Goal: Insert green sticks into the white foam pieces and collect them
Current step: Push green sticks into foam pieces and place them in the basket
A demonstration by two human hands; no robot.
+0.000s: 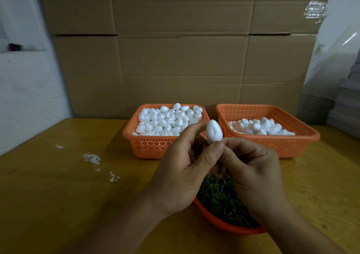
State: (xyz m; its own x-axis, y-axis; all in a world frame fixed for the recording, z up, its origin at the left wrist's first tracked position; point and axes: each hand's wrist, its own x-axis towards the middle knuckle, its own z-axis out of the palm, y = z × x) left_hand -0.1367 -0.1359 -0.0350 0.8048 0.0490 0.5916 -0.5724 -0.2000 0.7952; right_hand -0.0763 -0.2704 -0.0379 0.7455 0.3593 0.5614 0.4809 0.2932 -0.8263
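Head view: both hands meet above the stick bowl [218, 221]. The left hand [181, 175] pinches one foam egg [213, 131] between thumb and finger, egg upright. The right hand [253, 168] is curled, fingers pressed together just under the egg. Two orange baskets sit behind: left [148, 146] full of eggs, right [292, 144] partly filled.

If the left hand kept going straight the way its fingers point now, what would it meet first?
The left hand points up-right at the foam piece it holds together with the right hand; that comes first. Beyond it, probably the right-hand orange basket, though depth is unclear.
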